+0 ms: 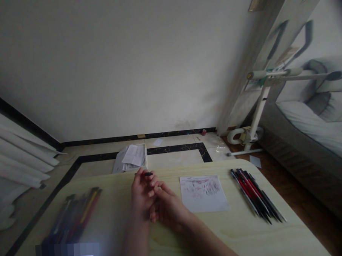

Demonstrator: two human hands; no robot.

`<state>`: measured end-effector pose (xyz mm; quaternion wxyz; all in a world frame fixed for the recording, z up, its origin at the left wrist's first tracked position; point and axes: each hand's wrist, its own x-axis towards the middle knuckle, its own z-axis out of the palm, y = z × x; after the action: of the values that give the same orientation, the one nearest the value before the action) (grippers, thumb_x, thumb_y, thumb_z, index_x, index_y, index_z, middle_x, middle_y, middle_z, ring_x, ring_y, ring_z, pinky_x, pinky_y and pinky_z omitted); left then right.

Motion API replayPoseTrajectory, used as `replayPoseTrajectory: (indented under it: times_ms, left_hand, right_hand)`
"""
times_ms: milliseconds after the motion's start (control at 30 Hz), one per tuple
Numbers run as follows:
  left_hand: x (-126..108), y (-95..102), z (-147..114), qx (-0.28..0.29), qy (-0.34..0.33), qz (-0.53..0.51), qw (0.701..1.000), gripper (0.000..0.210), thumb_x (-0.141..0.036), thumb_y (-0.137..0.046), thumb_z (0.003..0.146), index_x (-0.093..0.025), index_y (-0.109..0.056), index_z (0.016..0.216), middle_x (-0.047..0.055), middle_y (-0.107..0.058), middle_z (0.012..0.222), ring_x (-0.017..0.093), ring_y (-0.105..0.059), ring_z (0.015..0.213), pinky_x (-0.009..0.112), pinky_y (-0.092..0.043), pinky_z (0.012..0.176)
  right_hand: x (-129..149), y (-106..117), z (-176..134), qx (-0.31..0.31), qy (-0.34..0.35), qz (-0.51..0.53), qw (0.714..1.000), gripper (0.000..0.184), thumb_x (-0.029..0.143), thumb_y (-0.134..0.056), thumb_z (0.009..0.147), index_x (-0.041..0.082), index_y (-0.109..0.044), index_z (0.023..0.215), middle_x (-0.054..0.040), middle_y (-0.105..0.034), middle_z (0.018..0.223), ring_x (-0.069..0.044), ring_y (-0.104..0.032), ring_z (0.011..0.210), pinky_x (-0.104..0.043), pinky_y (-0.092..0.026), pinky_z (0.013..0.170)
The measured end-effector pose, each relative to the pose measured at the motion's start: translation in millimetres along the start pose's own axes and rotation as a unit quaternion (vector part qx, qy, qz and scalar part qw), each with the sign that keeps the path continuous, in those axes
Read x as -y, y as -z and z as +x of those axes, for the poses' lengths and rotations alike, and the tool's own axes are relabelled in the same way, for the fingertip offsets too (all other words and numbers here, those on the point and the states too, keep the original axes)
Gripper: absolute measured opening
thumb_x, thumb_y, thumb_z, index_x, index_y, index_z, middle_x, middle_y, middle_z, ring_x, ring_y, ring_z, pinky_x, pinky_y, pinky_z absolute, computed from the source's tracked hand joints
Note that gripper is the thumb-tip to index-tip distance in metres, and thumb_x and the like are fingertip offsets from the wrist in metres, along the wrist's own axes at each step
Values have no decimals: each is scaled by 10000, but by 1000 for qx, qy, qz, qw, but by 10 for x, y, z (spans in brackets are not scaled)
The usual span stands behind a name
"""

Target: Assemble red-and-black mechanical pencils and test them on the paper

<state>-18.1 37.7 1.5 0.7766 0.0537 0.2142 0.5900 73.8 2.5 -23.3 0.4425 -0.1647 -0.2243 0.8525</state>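
Near the worktop's (167, 250) far edge, the left hand (142, 191) grips a red-and-black pen (147, 174). The right hand (171, 207) curls against it, its grip unclear. Paper (204, 204) beside them bears scribbles too blurred to read. Pens (254, 194) lie near the right edge; a blurred bunch (75, 215) lies leftward, well apart.

The left hand (143, 187) and right hand (171, 209) were bare, as were the left forearm (137, 231) and right forearm (211, 241), down to the view's lower edge. Both forearms looked slim, narrowing toward the wrists; the left one was blurred.
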Motion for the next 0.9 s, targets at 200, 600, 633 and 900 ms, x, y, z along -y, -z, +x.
replayPoseTrajectory:
  times_ms: [200, 600, 633, 900]
  left_hand:
    - [-3, 19, -5, 11, -1, -9, 1000, 282, -299, -388, 838, -145, -533, 651, -8, -433, 573, 64, -421, 435, 119, -297, 264]
    - [17, -94, -61, 9, -51, 5, 999, 205, -315, -444, 813, -167, -496, 682, -24, -413, 576, 78, -429, 459, 160, -328, 331]
    - [12, -88, -63, 18, -51, 0, 999, 202, -309, -447, 812, -170, -481, 669, -28, -404, 569, 71, -417, 443, 158, -323, 330]
    - [135, -48, 39, -65, -129, 118, 982, 253, -328, -547, 732, -168, -408, 592, -63, -392, 463, 38, -308, 303, 151, -191, 275]
  right_hand:
    - [-18, 18, 31, -10, -28, 29, 999, 235, 434, -393, 835, 212, -422, 906, 41, -547, 711, -89, -530, 368, -209, -425, 354]
    - [-41, -99, -45, -66, 44, -68, 995, 314, 473, -483, 770, 243, -374, 954, 70, -525, 601, -97, -484, 319, -196, -368, 315]
    - [-63, -126, -67, -78, 71, -104, 989, 324, 450, -501, 769, 247, -371, 985, 63, -538, 631, -94, -484, 326, -202, -374, 325]
    - [70, -142, -167, -235, 206, -326, 892, 222, 374, -548, 761, 206, -420, 830, 64, -474, 534, -66, -395, 397, -173, -306, 389]
